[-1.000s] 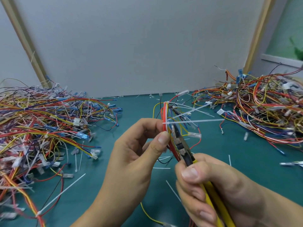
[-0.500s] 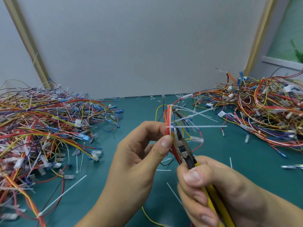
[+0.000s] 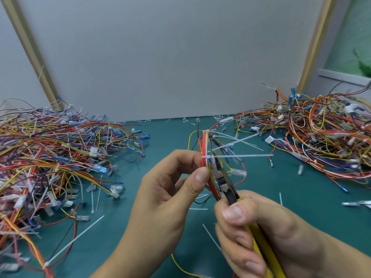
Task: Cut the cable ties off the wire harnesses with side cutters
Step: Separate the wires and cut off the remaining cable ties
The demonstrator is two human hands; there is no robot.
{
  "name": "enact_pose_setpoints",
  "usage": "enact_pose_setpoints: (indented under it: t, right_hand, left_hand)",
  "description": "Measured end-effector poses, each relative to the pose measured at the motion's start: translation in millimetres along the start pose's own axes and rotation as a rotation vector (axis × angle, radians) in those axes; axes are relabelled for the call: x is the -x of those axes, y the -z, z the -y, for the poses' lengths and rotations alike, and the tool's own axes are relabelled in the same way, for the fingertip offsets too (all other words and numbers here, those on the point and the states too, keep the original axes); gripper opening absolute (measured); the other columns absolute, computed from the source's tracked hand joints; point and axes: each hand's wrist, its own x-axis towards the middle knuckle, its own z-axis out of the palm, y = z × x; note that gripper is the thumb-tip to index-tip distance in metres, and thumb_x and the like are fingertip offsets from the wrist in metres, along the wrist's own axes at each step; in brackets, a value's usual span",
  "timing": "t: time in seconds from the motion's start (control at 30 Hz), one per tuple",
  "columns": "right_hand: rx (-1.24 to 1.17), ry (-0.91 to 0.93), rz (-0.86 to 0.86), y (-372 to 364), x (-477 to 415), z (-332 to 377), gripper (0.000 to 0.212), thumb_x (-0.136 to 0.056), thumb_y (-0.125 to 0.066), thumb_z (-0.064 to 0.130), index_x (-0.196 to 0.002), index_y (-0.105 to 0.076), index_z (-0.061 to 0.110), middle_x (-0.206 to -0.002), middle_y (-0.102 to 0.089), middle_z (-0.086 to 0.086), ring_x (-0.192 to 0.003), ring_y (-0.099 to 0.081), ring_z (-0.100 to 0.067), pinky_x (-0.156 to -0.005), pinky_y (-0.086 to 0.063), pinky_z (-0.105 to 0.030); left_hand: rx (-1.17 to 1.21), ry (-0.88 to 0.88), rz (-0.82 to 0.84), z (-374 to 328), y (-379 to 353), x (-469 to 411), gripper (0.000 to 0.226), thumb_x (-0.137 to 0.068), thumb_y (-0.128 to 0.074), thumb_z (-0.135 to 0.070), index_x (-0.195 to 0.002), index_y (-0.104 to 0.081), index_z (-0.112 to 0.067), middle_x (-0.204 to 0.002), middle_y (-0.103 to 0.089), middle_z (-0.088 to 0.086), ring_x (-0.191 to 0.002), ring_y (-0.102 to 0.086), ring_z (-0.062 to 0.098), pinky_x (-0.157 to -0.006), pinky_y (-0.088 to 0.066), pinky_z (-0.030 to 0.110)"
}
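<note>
Fingers [image 3: 176, 159] of your left hand [image 3: 164, 201] curl and pinch the wire harness [image 3: 204, 143] just under its white cable tie [image 3: 236, 156]. Your right hand [image 3: 267, 237] grips the yellow side cutters [image 3: 227, 183], tips up by the tie. Green worktop [image 3: 164, 137] shows between the left wire pile [image 3: 50, 153] and right wire pile [image 3: 321, 137]. You can't see if the blades touch the tie.

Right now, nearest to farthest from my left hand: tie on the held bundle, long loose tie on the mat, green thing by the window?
1. Bundle tie, right above left hand.
2. Long loose tie, mat, lower left.
3. Green thing, far upper right.
</note>
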Motion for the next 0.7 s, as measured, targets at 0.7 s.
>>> enact_pose_setpoints:
  t: [0.7]
  right_hand:
    - [-0.128, 0.011, 0.08, -16, -2, 11, 0.029, -0.09, -0.061, 0.034, -0.069, -0.055, 0.014, -0.058, -0.055, 0.0, -0.05, -0.059, -0.014, -0.052, -0.045, -0.024]
  left_hand:
    - [-0.067, 0.031, -0.198, 7, 9, -6, 0.006, -0.085, -0.064, -0.021, -0.087, -0.069, -0.018, -0.08, -0.066, 0.0, -0.075, -0.059, 0.009, -0.073, -0.048, 0.018]
